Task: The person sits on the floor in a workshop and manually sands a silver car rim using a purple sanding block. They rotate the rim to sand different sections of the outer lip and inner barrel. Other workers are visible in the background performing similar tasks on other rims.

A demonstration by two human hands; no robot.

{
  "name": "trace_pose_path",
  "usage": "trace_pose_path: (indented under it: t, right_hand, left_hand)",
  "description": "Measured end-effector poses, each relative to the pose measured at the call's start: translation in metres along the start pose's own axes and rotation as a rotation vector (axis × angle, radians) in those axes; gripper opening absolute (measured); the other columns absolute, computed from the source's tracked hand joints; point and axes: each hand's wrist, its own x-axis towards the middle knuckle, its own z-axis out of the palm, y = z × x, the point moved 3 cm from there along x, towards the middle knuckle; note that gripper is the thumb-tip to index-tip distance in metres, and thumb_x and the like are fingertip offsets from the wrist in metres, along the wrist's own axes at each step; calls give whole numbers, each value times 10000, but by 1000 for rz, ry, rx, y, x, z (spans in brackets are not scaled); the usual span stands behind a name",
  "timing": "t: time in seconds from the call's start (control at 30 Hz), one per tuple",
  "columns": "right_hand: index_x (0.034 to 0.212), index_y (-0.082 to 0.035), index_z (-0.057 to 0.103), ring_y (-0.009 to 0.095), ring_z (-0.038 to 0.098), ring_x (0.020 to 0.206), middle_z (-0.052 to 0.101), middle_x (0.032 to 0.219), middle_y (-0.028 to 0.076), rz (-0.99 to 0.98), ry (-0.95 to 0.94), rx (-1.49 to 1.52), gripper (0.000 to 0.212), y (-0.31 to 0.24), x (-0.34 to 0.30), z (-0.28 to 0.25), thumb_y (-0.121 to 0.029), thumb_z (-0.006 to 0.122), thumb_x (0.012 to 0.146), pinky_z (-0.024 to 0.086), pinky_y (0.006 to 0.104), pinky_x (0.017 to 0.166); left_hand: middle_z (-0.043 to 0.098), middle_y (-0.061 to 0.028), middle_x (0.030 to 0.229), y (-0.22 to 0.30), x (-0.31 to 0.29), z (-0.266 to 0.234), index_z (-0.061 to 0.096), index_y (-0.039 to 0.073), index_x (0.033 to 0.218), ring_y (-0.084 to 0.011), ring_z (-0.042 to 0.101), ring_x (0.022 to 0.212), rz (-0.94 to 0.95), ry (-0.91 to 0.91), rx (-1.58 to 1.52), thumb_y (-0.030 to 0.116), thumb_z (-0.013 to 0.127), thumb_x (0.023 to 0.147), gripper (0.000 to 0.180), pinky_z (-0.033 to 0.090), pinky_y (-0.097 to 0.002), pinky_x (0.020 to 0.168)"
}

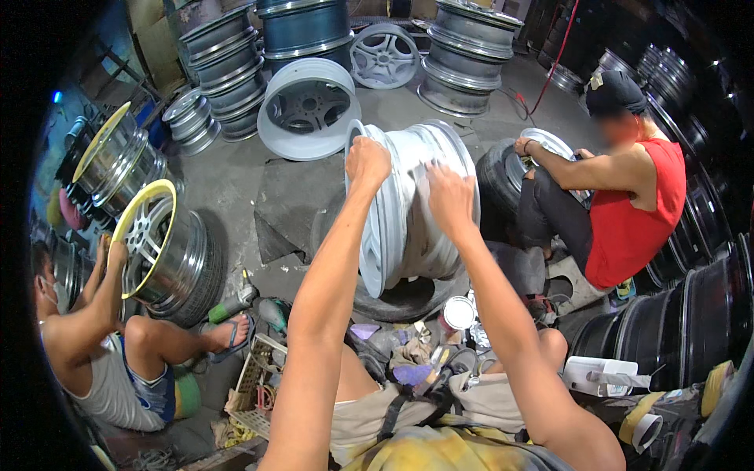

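A pale grey wheel rim (422, 235) stands on its edge in front of me, tilted slightly, on a dark tire (404, 304). My left hand (369, 166) is closed over the upper left lip of this rim and grips it. On the upper right of its barrel lies my right hand (452, 200), fingers bent and pressed together against the surface. Its fingertips are a little blurred, and whatever may be under them is hidden. The barrel looks matte, with uneven whitish patches.
Left, a person (102, 345) handles a yellow-lipped rim (169, 239). Right, a person in a red top (640, 208) works at another wheel (542, 153). Green power tools (236, 302), a round can (459, 313) and a plastic crate (255, 377) lie near me. Rim stacks (463, 67) stand behind.
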Motion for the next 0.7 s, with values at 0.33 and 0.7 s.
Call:
trace_pose_path:
  t: [0.33, 0.7]
  right_hand:
    - [1145, -79, 673, 272, 666, 905, 683, 985, 106, 12, 51, -10, 273, 2, 2, 9, -86, 564, 895, 392, 479, 779]
    - [1143, -64, 665, 286, 661, 878, 668, 951, 122, 60, -3, -17, 279, -10, 13, 4, -87, 531, 899, 408, 486, 862]
  left_hand:
    - [689, -308, 1042, 8, -7, -6, 599, -100, 1046, -442, 677, 1016, -14, -16, -5, 218, 548, 910, 349, 528, -492, 902]
    - [683, -313, 1063, 8, 1, -1, 646, -88, 1023, -451, 661, 1049, -22, -28, 29, 268, 517, 930, 390, 518, -505, 922]
